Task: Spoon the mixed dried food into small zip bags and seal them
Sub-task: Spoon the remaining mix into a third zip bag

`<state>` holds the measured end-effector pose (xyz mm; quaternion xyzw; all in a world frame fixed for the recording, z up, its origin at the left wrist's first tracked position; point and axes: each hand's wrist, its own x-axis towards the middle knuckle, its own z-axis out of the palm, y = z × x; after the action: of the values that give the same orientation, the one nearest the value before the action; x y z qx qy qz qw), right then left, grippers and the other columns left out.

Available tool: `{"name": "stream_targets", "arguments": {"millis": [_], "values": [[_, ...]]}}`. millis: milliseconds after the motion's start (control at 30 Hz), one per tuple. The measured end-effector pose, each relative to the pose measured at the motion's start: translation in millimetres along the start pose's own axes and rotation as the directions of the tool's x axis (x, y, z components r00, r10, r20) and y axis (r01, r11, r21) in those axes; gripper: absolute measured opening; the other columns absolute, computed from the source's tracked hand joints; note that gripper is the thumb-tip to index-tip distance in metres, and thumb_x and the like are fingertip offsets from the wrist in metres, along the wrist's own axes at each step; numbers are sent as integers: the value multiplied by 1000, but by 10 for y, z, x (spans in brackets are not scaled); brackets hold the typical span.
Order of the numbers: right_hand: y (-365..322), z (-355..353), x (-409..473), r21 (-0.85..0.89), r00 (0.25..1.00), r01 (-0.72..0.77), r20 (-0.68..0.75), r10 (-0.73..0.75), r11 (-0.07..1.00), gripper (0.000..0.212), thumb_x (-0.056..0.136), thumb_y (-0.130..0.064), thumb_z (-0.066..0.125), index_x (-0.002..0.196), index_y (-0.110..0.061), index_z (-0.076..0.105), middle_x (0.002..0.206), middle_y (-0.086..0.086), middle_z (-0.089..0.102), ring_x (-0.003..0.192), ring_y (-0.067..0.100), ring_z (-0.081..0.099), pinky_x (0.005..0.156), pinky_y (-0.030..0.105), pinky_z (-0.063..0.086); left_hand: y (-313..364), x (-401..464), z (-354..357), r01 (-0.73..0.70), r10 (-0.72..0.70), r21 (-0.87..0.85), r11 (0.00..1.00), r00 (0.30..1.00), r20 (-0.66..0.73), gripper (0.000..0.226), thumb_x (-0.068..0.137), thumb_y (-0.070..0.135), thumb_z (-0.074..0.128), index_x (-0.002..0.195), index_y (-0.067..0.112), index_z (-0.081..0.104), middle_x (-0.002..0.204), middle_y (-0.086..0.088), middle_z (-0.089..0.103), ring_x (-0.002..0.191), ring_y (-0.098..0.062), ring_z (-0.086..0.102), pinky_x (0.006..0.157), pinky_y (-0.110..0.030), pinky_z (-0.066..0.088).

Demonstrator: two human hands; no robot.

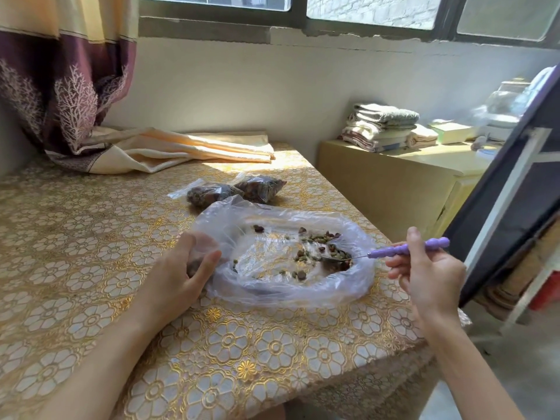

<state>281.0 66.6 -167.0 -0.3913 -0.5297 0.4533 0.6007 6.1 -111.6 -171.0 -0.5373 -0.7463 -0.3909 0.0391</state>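
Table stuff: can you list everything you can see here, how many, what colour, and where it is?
big plastic bag: one, clear, lying open on the table in front of the person
dried food: scattered pieces, brown and green, inside the big plastic bag
spoon: one, purple handle, metal bowl dipped into the dried food
filled small bags: two, clear with dark contents, side by side behind the big plastic bag
small bag: one, clear, part-filled, in the left hand
tablecloth: one, gold flower pattern, covering the table
curtain: one, cream and maroon, left, its end draped on the table
folded towels: a stack, grey and cream, on the yellow cabinet
left hand: holds the small bag
right hand: grips the spoon
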Motion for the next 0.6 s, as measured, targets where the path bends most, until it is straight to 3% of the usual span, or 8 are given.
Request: {"name": "stream_targets", "arguments": {"millis": [167, 267, 467, 600], "values": [[-133, 10, -38, -160, 987, 155, -4, -158, 975, 50, 95, -35, 53, 53, -10, 65, 53, 3, 67, 39, 15, 57, 46, 17, 45, 44, -35, -28, -56, 54, 35, 998, 998, 41, 14, 80, 53, 41, 81, 40, 37, 53, 16, 48, 47, 2, 49, 45, -16, 29], [-197, 52, -47, -257, 966, 251, 3, -259, 933, 49, 95, -34, 52, 54, -11, 65, 49, -4, 65, 39, 12, 58, 55, 22, 50, 55, -42, -30, -79, 75, 62, 995, 995, 64, 15, 80, 55, 39, 78, 41, 35, 56, 26, 40, 57, 11, 41, 49, -16, 29], [-190, 166, -114, -293, 910, 407, 53, -410, 865, 37, 92, -28, 58, 66, -5, 68, 58, -4, 66, 47, 9, 61, 50, 12, 47, 27, -26, -28, -106, 94, 124, 987, 990, 101, 20, 80, 58, 36, 80, 38, 34, 64, 31, 39, 61, -1, 42, 54, -13, 30], [-124, 194, -142, -252, 902, 426, 43, -430, 869, 32, 90, -29, 58, 73, -4, 69, 63, -1, 67, 51, 9, 63, 49, 10, 47, 15, -30, -27, -110, 97, 122, 986, 989, 107, 18, 81, 58, 36, 78, 41, 32, 67, 32, 39, 63, -5, 45, 55, -13, 30]]}}
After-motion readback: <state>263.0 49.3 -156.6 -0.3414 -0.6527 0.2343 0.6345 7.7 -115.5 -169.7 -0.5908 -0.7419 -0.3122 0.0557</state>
